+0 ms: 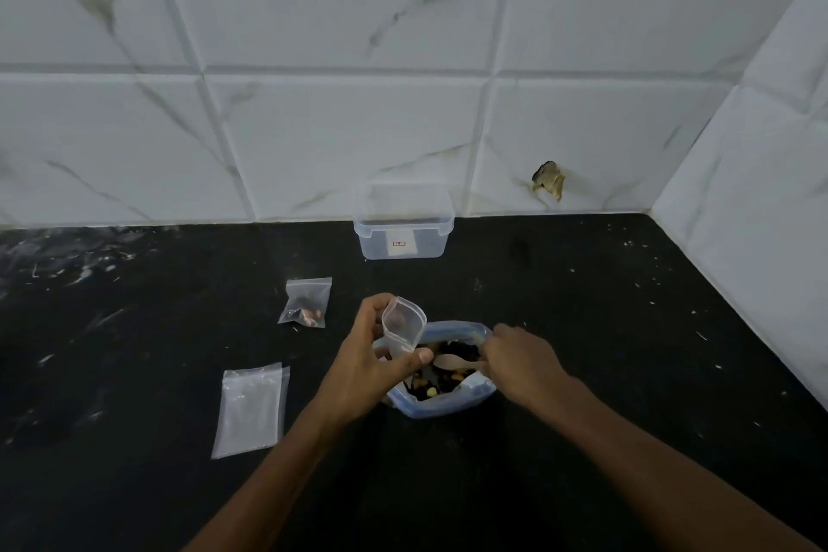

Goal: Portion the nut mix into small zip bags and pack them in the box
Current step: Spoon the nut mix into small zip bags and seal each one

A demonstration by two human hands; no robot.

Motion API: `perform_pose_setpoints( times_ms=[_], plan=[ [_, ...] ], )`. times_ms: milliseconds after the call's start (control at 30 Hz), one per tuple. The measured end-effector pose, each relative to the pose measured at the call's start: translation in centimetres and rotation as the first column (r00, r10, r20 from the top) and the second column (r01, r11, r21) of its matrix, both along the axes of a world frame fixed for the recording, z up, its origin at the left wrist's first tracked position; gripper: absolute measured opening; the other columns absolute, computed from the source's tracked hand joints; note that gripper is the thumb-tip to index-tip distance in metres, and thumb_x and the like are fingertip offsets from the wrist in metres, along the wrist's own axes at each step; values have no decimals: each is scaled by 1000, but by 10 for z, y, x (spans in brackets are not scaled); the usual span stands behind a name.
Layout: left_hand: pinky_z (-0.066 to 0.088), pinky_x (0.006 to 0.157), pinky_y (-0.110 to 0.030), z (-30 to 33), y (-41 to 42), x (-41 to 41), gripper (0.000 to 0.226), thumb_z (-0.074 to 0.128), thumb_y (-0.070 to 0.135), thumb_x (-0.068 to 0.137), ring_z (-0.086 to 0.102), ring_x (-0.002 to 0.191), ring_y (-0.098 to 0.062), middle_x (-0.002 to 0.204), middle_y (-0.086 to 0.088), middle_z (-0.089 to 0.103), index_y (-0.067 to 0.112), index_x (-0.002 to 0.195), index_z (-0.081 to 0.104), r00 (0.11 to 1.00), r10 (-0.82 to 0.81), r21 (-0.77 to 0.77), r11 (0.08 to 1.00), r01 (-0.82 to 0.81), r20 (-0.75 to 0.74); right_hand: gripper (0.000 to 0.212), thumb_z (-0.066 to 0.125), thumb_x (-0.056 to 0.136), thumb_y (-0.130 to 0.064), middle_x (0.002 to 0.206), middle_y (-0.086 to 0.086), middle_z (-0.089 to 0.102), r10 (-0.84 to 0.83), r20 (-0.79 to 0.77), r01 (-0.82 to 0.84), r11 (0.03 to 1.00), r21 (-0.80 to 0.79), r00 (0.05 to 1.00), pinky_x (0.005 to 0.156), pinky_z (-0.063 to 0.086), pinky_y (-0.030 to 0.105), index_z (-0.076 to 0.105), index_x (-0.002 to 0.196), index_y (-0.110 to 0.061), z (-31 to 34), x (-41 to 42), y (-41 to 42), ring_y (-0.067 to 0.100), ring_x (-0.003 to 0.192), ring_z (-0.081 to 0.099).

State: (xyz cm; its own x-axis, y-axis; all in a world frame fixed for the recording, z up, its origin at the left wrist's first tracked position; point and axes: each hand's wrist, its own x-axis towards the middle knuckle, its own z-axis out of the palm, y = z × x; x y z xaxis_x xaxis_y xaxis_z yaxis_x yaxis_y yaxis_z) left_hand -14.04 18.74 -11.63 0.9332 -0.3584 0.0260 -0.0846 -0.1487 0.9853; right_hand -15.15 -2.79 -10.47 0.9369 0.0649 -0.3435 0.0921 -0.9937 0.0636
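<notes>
Left hand (pixel 372 365) fingers curled, gripping; right hand (pixel 522 356) pinching

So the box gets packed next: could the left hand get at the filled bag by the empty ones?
Probably not yet: the left hand grips an open small bag. The path to the filled bag looks free.

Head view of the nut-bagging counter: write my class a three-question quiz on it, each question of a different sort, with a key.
1. True or false: the clear plastic box by the tiled wall already holds filled bags.
2. Multiple choice: what does the left hand hold? A) an open small zip bag B) the wooden spoon C) the stack of empty bags
3. Fill in: the right hand holds the spoon in the large bag of nut mix; the one filled small bag lies on the ______.

Key: 1 false, it looks empty; 2 A; 3 counter.
</notes>
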Motion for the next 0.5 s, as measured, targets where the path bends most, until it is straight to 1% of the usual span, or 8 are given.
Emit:
perform_pose_setpoints(
  times_ms=[100, 167, 200, 267, 333, 400, 467, 500],
  plan=[
    [52, 92, -29, -7, 2, -1, 66, 78, 43, 69, 56, 115, -2, 116, 25, 56, 37, 125, 43, 1000, -9, 12, 1000, 9, -17, 37, 59, 92, -18, 123, 8, 52, 37, 46, -34, 997, -69, 998, 92, 48, 33, 53, 128, -13, -7, 0, 0, 20, 110, 53],
    [49, 94, -27, -10, 3, -2, 68, 77, 47, 68, 54, 115, 2, 117, 27, 55, 38, 126, 42, 1000, -4, 23, 1000, 5, -24, 34, 58, 93, -18, 121, 7, 55, 45, 93, -36, 994, -99, 995, 92, 47, 33, 55, 126, -13, -10, 0, 0, 21, 110, 53],
    [49, 93, -25, -10, 4, -2, 69, 77, 47, 68, 54, 115, 3, 117, 28, 54, 39, 127, 42, 1000, -5, 31, 1000, 6, -24, 32, 57, 93, -18, 119, 7, 58, 47, 119, -35, 994, -107, 992, 93, 46, 34, 56, 124, -13, -11, 0, 0, 21, 110, 53],
    [50, 86, -17, -11, 4, -3, 67, 79, 40, 72, 54, 113, 4, 116, 27, 54, 36, 127, 41, 1000, -16, 37, 999, 16, -18, 28, 56, 93, -19, 112, 4, 62, 46, 168, -31, 995, -92, 985, 93, 44, 35, 58, 121, -16, -9, 0, 1, 21, 108, 54],
    [48, 83, -11, -13, 5, -5, 63, 80, 25, 78, 55, 110, 4, 115, 23, 54, 31, 128, 42, 1000, -17, 36, 999, 18, -9, 23, 55, 93, -21, 106, 2, 64, 60, 213, -46, 997, -68, 975, 90, 42, 35, 59, 117, -19, -4, 1, -1, 21, 103, 54],
    [47, 83, -11, -15, 6, -8, 61, 79, 19, 80, 54, 110, 3, 113, 26, 54, 31, 128, 43, 1000, -8, 44, 999, 8, 3, 20, 53, 94, -21, 104, 1, 64, 88, 259, -69, 994, -79, 962, 88, 39, 34, 60, 113, -20, 4, 2, -4, 21, 102, 54],
    [49, 85, -15, -15, 8, -10, 60, 79, 25, 79, 55, 111, 3, 112, 29, 54, 34, 127, 44, 1000, -2, 38, 999, 2, -13, 21, 51, 95, -21, 105, 1, 63, 145, 295, -111, 985, -129, 944, 89, 38, 34, 60, 114, -20, 10, 3, -8, 21, 102, 52],
    [51, 84, -18, -16, 9, -11, 61, 79, 30, 77, 55, 111, 3, 112, 29, 55, 36, 126, 44, 999, -3, 28, 1000, 4, -33, 21, 52, 94, -21, 105, 1, 62, 181, 287, -140, 978, -157, 941, 88, 38, 35, 59, 114, -20, 13, 4, -10, 22, 102, 52]
  ],
)
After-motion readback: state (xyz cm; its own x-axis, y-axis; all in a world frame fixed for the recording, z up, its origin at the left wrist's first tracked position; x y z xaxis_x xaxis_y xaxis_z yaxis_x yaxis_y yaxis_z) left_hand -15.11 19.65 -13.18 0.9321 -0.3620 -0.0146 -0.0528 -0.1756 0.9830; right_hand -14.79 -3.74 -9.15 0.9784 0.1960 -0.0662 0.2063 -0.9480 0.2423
